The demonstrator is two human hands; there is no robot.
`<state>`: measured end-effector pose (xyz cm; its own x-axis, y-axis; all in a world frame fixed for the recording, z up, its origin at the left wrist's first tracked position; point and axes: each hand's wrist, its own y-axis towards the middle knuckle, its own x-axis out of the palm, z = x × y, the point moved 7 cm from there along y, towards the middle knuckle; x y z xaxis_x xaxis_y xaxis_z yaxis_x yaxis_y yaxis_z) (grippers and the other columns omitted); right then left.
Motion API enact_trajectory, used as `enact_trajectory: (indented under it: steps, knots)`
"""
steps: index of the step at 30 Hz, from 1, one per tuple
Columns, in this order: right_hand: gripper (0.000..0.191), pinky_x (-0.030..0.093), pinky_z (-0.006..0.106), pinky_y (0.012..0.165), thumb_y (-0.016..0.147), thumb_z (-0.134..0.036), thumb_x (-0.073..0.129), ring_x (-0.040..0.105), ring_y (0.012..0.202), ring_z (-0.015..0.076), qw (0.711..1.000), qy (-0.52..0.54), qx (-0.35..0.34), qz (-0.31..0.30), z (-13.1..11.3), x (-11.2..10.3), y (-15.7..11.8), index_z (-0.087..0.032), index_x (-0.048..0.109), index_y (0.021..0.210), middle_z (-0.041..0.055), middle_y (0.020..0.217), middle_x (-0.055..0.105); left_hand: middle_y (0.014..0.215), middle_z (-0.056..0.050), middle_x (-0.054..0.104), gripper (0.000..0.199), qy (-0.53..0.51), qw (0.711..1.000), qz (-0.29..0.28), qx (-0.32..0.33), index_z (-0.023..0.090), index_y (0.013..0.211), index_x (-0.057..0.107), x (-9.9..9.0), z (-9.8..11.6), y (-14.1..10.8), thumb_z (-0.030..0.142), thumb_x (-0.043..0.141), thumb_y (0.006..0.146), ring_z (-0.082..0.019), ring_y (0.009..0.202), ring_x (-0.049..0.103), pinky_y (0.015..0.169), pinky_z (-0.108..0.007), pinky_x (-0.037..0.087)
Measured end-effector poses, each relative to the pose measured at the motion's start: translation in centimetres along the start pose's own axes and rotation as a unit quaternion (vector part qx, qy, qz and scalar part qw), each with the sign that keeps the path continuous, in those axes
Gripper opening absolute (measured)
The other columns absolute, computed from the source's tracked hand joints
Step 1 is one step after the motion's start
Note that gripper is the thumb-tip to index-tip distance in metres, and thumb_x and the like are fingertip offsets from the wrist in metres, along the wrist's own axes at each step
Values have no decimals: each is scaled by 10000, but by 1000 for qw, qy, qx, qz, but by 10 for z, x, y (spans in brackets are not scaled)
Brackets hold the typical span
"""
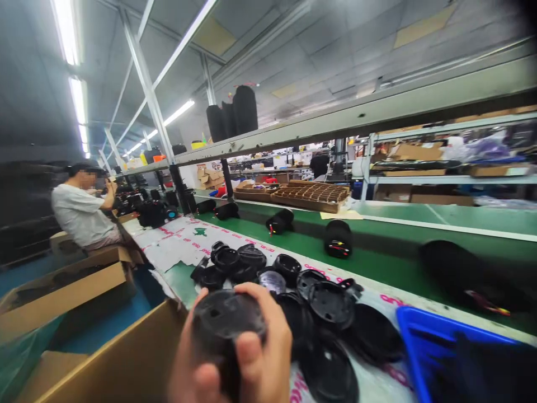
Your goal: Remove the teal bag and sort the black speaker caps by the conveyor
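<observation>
A black round plastic housing with a small square hole in its flat top is held up near the bottom middle. My left hand wraps its left side, and my right hand curls round the right side with the thumb across the front. Both hands are somewhat blurred, and the housing's underside is hidden. Just beyond them, a pile of black round plastic caps covers the printed white sheet on the bench. One larger black disc lies close to my right hand.
A blue bin with dark contents stands at right. Black cylinders with coloured wire ends sit along a green conveyor belt. Cardboard boxes stand at left. A seated co-worker works farther off. An overhead shelf crosses above.
</observation>
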<state>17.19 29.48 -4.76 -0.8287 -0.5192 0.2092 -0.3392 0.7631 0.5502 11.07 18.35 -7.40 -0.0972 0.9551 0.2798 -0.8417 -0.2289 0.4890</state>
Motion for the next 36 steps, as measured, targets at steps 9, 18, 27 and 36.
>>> enact_trajectory:
  steps: [9,18,27,36]
  knots:
    - [675,430,454,914,791,-758,378,603,1023,320,978,-32,152,136,29,-143,45,-186,669,1002,112,1045,697,1260,-39,633,567,22,959,-282,-30,290,1228,584,132,22,-83,650,509,797,-212,1176,568,984,-356,447]
    - [638,309,535,1037,707,-613,541,447,1233,377,946,-81,200,242,63,-193,37,-162,586,1155,160,1254,581,1429,-82,463,599,168,942,-231,177,288,1403,345,139,-5,-129,355,579,856,-231,1333,381,1115,-457,234]
    - [574,260,536,1064,731,-579,529,419,1250,369,941,-116,195,251,59,-197,34,-171,584,1131,171,1232,578,1502,-69,355,477,176,944,-211,181,309,1410,331,115,-8,-128,262,408,942,-200,1394,305,1124,-410,218]
    - [518,204,553,1095,740,-540,564,396,1276,364,939,-151,127,282,50,-207,34,-167,585,1099,178,1266,559,1337,-152,471,376,209,912,-175,306,156,1250,463,100,-4,-123,129,479,875,-191,1321,369,1137,-372,203]
